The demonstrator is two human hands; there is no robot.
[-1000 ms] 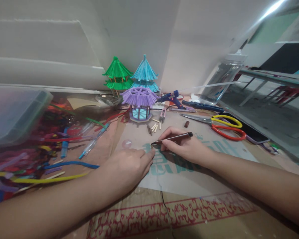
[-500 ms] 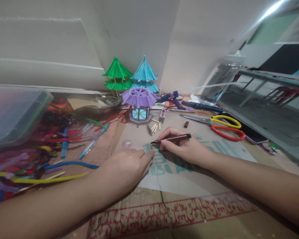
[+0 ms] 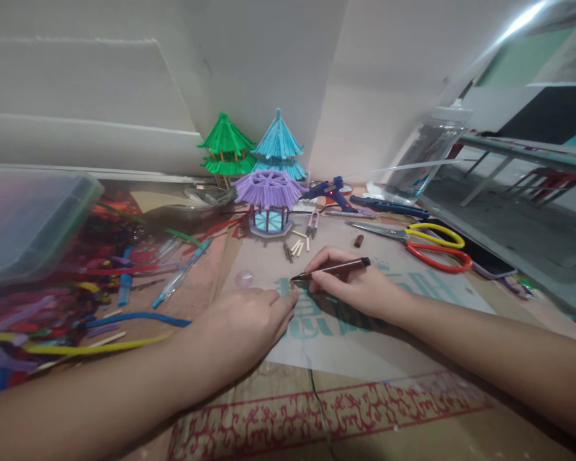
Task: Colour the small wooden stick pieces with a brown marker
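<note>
From my end of the head view, the step in hand looks like colouring: I have a slim dark-brown felt-tip marker [image 3: 342, 266] gripped between the thumb and fingers of my right hand [image 3: 350, 286], its tip at a tiny, brownish, slender stick [image 3: 292, 285]. That stick sits by the fingertips of my left hand [image 3: 249, 320], over the pale sheet with teal printed lettering [image 3: 256, 259]. The left fingers lie together and bent toward it; the thumb is hidden, so I can't tell whether they pinch the stick or only pin it.

Just beyond the marker tip are several short, pale wooden sticks [image 3: 296, 246] in a loose group, with a couple of short brown sticks [image 3: 288, 251] beside them. The small dark-brown marker cap [image 3: 359, 241] lies apart to the right. Behind the sticks stands a purple-roofed, open-sided model pavilion [image 3: 269, 198].

As I judge it, the next stroke calls for light pressure and a steady left hand, since so thin a stick could roll and leave ink on the fingertips or sheet.
</note>
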